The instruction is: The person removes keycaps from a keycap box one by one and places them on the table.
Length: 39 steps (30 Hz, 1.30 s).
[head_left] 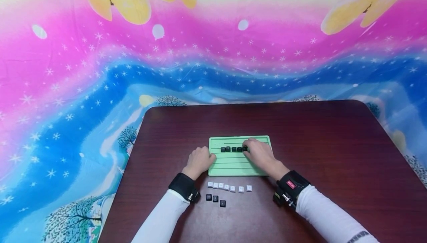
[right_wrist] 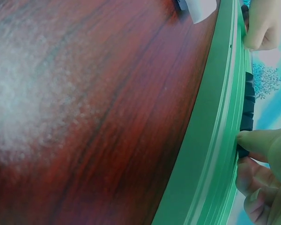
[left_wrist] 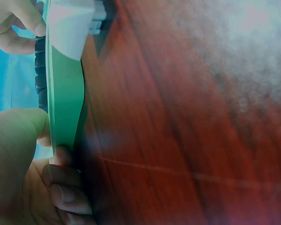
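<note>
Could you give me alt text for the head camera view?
A person's right-hand grip pinches a black keycap at the end of a row on a green board, while the left-hand grip holds the board's edge. Nearer lie seven white keycaps and three black ones.

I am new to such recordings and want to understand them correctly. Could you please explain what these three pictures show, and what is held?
There is no machine: a bare left hand and right hand serve as the grip. The widest picture is taken from the person's head, looking forward and down. The other two are taken from the left and right wrists, close to the hands' work.

On the brown table lies a green board with a row of small black blocks. Nearer the person are seven white blocks, then three loose black blocks.

The left hand holds the board's left edge; the right hand pinches the row's right-end block.
</note>
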Motion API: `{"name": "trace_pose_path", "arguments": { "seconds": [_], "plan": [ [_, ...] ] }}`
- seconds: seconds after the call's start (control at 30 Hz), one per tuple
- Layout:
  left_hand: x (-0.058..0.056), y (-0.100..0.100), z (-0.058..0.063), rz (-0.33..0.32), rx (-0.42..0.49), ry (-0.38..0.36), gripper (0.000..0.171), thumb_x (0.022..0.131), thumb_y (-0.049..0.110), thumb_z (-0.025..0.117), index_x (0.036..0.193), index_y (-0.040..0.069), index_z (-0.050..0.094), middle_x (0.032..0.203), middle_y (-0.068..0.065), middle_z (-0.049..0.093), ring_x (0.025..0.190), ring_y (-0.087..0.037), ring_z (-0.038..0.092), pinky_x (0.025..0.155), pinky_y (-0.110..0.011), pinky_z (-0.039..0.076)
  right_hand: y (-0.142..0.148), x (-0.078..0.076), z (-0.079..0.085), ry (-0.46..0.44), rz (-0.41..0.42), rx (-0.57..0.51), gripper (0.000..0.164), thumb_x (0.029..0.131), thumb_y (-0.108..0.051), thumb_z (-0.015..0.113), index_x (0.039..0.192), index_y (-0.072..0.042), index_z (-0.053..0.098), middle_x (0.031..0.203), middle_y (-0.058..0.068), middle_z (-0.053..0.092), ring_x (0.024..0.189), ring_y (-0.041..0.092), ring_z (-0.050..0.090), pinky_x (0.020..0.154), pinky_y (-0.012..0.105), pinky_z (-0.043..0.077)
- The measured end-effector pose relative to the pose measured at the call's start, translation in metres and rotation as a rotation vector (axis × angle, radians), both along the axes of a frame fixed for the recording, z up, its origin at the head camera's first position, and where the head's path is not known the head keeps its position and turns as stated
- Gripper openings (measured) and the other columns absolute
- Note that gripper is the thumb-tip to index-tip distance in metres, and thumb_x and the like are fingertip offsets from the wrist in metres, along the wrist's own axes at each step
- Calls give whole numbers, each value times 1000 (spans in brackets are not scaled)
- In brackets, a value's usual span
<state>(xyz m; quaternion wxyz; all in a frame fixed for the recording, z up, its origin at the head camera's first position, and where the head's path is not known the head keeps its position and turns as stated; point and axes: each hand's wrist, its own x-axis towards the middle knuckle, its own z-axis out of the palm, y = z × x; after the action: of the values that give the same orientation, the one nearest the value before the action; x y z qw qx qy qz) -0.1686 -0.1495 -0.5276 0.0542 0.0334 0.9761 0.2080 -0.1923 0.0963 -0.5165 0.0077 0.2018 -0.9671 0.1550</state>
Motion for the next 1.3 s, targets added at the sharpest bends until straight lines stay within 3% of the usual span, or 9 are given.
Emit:
{"name": "trace_pose_path", "arguments": {
  "seconds": [0.27, 0.87, 1.3],
  "plan": [
    [0, 0, -1, 0, -2, 1, 40, 89, 21, 55, 57, 18, 31, 56, 5, 22, 48, -13, 25, 46, -28, 25, 0, 2, 7, -18, -5, -26, 25, 90, -18, 74, 114, -12, 73, 115, 8, 73, 98, 23, 71, 73, 38, 58],
    [-1, -1, -2, -3, -10, -5, 39, 90, 23, 55, 58, 17, 33, 56, 5, 23, 48, -13, 26, 46, -28, 25, -14, 22, 38, 63, 36, -53, 23, 88, -23, 78, 109, -15, 74, 110, 2, 74, 89, 17, 71, 62, 32, 54],
    [-1, -1, -3, -8, -24, -4, 40, 90, 24, 55, 58, 18, 32, 56, 5, 24, 48, -13, 27, 46, -28, 26, -20, 34, 44, 86, 56, -33, 25, 85, -24, 80, 109, -16, 75, 106, 1, 73, 85, 16, 70, 55, 28, 49]
  ]
}}
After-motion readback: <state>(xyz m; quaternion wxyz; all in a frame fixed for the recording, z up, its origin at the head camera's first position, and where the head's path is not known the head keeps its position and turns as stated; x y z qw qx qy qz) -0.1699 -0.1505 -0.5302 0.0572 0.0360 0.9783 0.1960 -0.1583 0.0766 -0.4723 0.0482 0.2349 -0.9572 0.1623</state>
